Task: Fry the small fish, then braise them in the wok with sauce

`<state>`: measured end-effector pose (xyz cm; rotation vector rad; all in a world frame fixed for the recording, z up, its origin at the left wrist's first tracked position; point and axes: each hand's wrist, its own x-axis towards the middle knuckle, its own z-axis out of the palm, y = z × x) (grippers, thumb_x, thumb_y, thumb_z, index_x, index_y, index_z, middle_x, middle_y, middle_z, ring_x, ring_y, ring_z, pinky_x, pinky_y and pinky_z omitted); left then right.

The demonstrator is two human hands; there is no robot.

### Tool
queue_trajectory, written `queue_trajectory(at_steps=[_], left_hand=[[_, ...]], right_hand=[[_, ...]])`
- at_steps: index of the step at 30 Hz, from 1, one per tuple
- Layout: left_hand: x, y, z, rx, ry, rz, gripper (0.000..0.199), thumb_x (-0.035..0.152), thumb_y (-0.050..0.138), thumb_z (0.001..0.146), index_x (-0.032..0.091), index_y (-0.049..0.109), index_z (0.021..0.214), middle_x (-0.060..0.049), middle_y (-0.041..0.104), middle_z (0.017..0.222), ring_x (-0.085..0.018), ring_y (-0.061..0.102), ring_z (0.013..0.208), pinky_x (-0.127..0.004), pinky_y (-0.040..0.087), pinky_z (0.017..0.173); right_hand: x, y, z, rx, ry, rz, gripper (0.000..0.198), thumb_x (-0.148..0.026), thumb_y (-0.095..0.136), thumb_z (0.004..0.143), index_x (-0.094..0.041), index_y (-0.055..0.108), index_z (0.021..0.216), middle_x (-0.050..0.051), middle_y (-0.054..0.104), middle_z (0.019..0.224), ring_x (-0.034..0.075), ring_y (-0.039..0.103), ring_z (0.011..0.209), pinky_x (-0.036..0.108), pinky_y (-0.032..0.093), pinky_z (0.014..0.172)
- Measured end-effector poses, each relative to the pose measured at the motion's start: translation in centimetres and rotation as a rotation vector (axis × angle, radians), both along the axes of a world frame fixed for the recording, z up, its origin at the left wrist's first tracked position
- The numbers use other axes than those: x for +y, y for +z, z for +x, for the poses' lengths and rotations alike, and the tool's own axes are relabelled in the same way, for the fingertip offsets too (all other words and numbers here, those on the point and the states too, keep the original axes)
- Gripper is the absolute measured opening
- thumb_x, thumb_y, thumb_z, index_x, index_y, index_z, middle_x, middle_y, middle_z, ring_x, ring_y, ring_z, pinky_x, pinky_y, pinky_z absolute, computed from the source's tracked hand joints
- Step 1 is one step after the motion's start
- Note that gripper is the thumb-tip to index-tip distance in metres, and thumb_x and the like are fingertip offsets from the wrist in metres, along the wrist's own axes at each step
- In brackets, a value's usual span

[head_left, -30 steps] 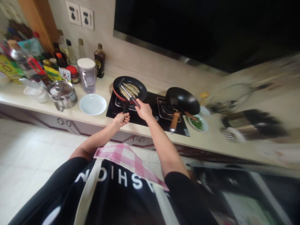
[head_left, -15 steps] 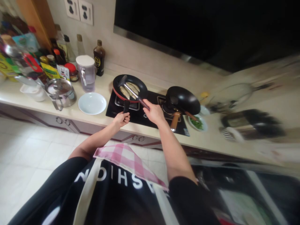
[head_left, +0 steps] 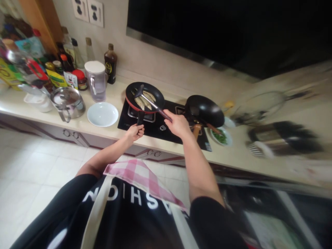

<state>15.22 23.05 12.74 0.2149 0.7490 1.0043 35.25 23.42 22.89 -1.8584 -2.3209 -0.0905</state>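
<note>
My left hand (head_left: pixel 135 132) is closed round the black handle of a red-sided frying pan (head_left: pixel 157 94), which sits on the left burner of the black gas stove (head_left: pixel 166 128). Several small fish (head_left: pixel 145 101) lie side by side in the pan. In my right hand (head_left: pixel 178 123) is a spatula (head_left: pixel 153 105) with a metal shaft and dark grip. Its dark head is over the pan's left part, above the fish; whether it touches them I cannot tell.
Right of the pan stands a black wok (head_left: pixel 204 110), with a plate of chopped greens (head_left: pixel 220 136) beyond it. To the left are a white plate (head_left: pixel 102 114), a lidded steel pot (head_left: pixel 67 102), a water pitcher (head_left: pixel 95 81) and a dark sauce bottle (head_left: pixel 110 64). A range hood (head_left: pixel 220 31) overhangs the stove.
My right hand has moved slightly to the right, drawing the spatula and its head a little rightward over the pan. My left hand keeps hold of the pan handle.
</note>
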Motion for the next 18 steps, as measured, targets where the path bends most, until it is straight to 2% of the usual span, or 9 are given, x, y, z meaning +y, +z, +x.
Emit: queue_trajectory(at_steps=[5, 10, 13, 18], left_hand=[[-0.1, 0.3, 0.0, 0.018, 0.004, -0.003, 0.024, 0.0, 0.054, 0.087, 0.015, 0.042, 0.073, 0.002, 0.044, 0.06, 0.0, 0.036, 0.041, -0.009, 0.017, 0.039], [0.0, 0.1, 0.0, 0.019, -0.001, 0.012, 0.024, 0.001, 0.05, 0.09, 0.015, 0.043, 0.072, 0.002, 0.043, 0.059, -0.001, 0.036, 0.041, -0.009, 0.017, 0.039], [0.0, -0.1, 0.0, 0.017, 0.001, 0.016, 0.023, 0.001, 0.05, 0.09, 0.014, 0.043, 0.073, 0.002, 0.044, 0.06, 0.0, 0.036, 0.041, -0.009, 0.018, 0.038], [0.1, -0.1, 0.0, 0.028, -0.009, 0.023, 0.023, 0.002, 0.048, 0.092, 0.014, 0.043, 0.072, 0.002, 0.044, 0.06, 0.0, 0.035, 0.041, -0.008, 0.018, 0.038]], right_hand=[[0.1, -0.8, -0.9, 0.053, 0.064, -0.03, 0.054, -0.029, 0.054, 0.09, -0.031, 0.053, 0.144, 0.004, 0.072, 0.114, 0.025, 0.067, 0.095, 0.035, 0.051, 0.085], [-0.2, -0.2, 1.1, -0.008, 0.015, -0.019, 0.054, -0.031, 0.057, 0.089, -0.031, 0.055, 0.142, 0.006, 0.073, 0.111, 0.026, 0.067, 0.094, 0.037, 0.051, 0.084], [0.4, 0.0, 1.6, 0.04, -0.013, 0.01, 0.054, -0.031, 0.056, 0.089, -0.029, 0.054, 0.143, 0.007, 0.073, 0.112, 0.026, 0.066, 0.095, 0.038, 0.051, 0.087], [2.9, -1.1, -1.8, 0.174, -0.005, -0.052, 0.054, -0.03, 0.057, 0.089, -0.031, 0.054, 0.143, 0.005, 0.071, 0.118, 0.025, 0.066, 0.1, 0.038, 0.051, 0.092]])
